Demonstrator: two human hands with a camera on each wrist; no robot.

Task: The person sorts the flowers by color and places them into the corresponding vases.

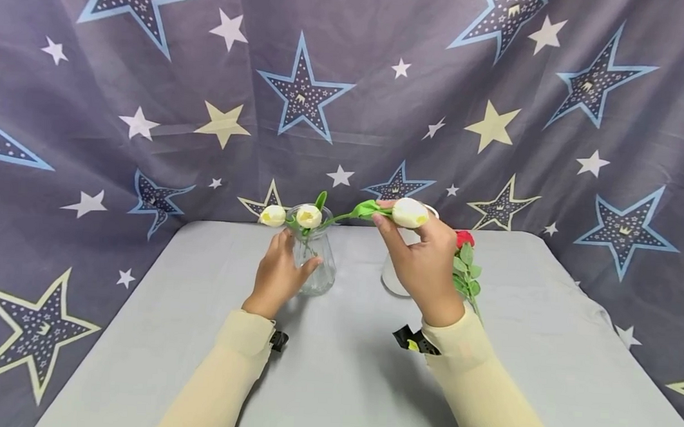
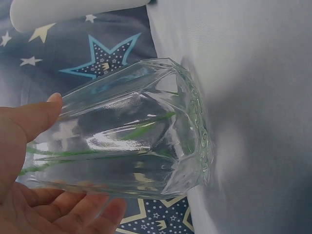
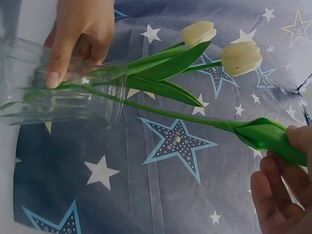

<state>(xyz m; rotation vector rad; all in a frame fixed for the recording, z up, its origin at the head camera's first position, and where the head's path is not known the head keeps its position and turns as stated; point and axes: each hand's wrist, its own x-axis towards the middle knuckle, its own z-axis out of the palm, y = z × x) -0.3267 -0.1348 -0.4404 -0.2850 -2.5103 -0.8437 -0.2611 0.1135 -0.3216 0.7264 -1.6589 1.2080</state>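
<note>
Rose [image 1: 464, 239] in head view only, left fingers [image 2: 92, 213] round vase [image 2: 122, 168], right fingers [image 3: 287, 173] in a grip on tulip [image 1: 410, 213]

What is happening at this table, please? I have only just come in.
A person's left hand holds a clear, faceted glass vase, in which two white tulips with green leaves stand. The right hand pinches a third white tulip near its bloom, and that flower's green stem runs into the vase's mouth. Behind the right hand is a partly hidden white vessel; a red rose with green leaves shows beside that hand.
</note>
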